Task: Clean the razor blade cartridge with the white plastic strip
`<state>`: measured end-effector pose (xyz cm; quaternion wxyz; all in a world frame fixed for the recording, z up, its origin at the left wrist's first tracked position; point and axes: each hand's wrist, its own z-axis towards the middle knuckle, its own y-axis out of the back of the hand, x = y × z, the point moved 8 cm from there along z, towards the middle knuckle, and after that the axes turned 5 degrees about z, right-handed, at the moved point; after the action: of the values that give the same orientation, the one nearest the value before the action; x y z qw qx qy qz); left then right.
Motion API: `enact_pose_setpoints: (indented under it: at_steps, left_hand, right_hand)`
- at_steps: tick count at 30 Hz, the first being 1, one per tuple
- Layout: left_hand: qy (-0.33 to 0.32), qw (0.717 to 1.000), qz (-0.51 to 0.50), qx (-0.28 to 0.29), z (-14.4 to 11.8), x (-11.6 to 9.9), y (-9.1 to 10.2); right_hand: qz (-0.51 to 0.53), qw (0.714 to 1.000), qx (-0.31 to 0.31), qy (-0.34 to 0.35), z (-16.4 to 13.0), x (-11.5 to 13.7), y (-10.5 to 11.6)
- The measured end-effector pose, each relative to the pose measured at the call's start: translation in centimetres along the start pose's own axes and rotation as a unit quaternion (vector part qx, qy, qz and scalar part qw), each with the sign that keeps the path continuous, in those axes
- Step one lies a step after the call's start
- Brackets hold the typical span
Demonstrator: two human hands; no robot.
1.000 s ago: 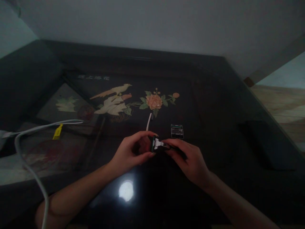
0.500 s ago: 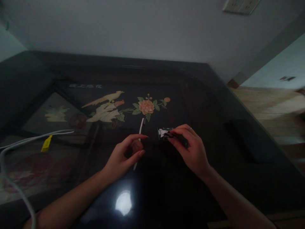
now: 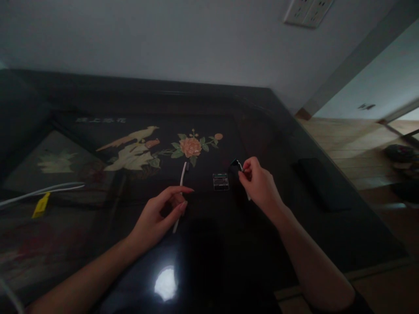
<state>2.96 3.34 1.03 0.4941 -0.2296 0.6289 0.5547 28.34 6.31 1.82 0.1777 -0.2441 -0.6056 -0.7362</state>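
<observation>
My left hand (image 3: 163,211) hovers over the dark tabletop with thumb and forefinger apart, holding nothing. Beneath its fingertips lies a white toothbrush (image 3: 183,176) with dark bristles, its middle partly covered by the fingers. My right hand (image 3: 258,181) pinches a slim tool that looks like a razor (image 3: 236,163), with a dark head at the upper left and a light handle end showing below the fingers. Just left of that hand, a small dark rectangular piece with a pale outline and several bands (image 3: 221,182) rests on the table; its kind is unclear.
The glossy black table (image 3: 196,261) has a bird-and-flower inlay (image 3: 190,147). A white cable (image 3: 42,189) with a yellow tag (image 3: 41,205) lies at left. At right is a flat black object (image 3: 319,185). A wall with a socket plate (image 3: 307,12) stands behind.
My right hand has lifted away from the small rectangular piece, which now lies uncovered, and holds the razor-like tool to its right. The view has swung slightly right; my left hand keeps its pose.
</observation>
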Motion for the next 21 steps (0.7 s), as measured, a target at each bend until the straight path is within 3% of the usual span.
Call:
enact_pose_setpoints:
  at_steps: [9, 17, 21]
  left_hand:
    - [-0.012, 1.0, 0.028, 0.002, 0.1, -0.5, -0.1]
    - [-0.01, 0.999, 0.034, 0.01, 0.2, -0.4, -0.2]
    - [-0.013, 0.999, 0.035, 0.013, 0.0, -0.2, -0.2]
  right_hand:
    - [-0.048, 0.996, 0.069, 0.0, -0.4, 0.4, -1.8]
    - [-0.072, 0.994, 0.078, 0.013, -0.3, 0.4, -1.6]
    - [-0.057, 0.997, 0.039, 0.039, -0.3, 1.3, -0.5]
